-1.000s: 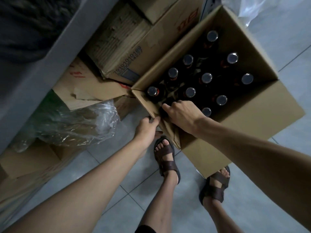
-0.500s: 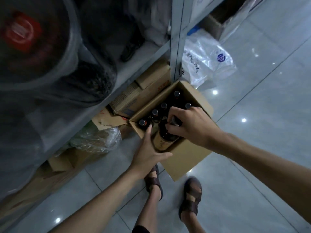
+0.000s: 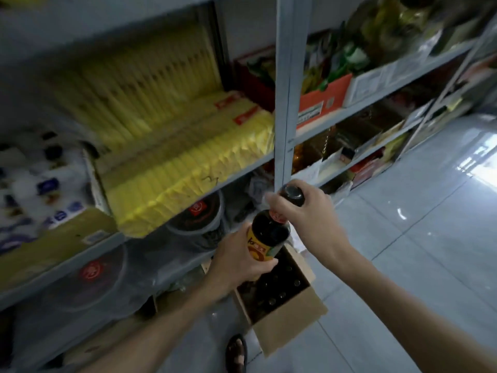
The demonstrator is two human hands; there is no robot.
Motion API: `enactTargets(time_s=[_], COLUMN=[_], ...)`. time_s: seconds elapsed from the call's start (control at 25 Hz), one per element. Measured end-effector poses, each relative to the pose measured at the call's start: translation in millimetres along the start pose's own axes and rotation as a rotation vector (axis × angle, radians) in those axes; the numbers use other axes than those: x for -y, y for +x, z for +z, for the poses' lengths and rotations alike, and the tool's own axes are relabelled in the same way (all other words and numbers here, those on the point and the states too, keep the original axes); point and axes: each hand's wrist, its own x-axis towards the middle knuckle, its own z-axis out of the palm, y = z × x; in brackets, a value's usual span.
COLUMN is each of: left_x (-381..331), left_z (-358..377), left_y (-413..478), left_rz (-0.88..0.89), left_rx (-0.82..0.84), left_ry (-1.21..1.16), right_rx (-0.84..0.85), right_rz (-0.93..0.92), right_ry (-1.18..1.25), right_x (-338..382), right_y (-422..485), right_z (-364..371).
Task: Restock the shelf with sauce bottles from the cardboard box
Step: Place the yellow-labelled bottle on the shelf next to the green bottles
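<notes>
A dark sauce bottle (image 3: 270,232) with a yellow-orange label and a black cap is held up in front of the grey metal shelf (image 3: 285,109). My left hand (image 3: 239,261) wraps around its lower body. My right hand (image 3: 312,215) grips its neck just under the cap. Below on the floor stands the open cardboard box (image 3: 295,319) with several more dark bottles (image 3: 277,286) inside. The bottle is clear of the box and level with the shelf's lower boards.
Yellow packets (image 3: 188,157) fill the shelf board at centre-left. Lidded tubs with red logos (image 3: 199,222) sit on the board below. An orange carton (image 3: 322,100) and other goods fill the right bay. A sandalled foot (image 3: 236,354) stands by the box. Grey tiled floor (image 3: 416,251) lies right.
Both hands lifted one bottle out of the box and raised it to shelf height. The view swung up from the box to the shelves.
</notes>
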Motion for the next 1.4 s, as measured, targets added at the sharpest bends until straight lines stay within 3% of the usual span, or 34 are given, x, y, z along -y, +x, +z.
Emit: enactTargets(time_s=[0.24, 0.48, 0.84, 1.16, 1.4], left_x=[-112, -140, -31, 57, 101], left_z=[-167, -301, -462, -560, -609], left_y=[-83, -158, -291, -322, -300], left_rz=[0.046, 0.066, 0.120, 0.127, 0.108], left_rx=[-0.228, -0.412, -0.528, -0.807, -0.824], left_ry=[-0.084, 0.001, -0.223, -0.173, -0.195], right_rx=[0.240, 0.273, 0.370, 0.645, 0.696], right_rz=[-0.193, -0.320, -0.386, -0.254, -0.296], right_ry=[-0.109, 0.233, 0.520, 0.444, 0.370], right_x=[163, 282, 437, 508, 531], right_y=[-24, -37, -75, -64, -19], right_z=[-9, 52, 221, 367, 435])
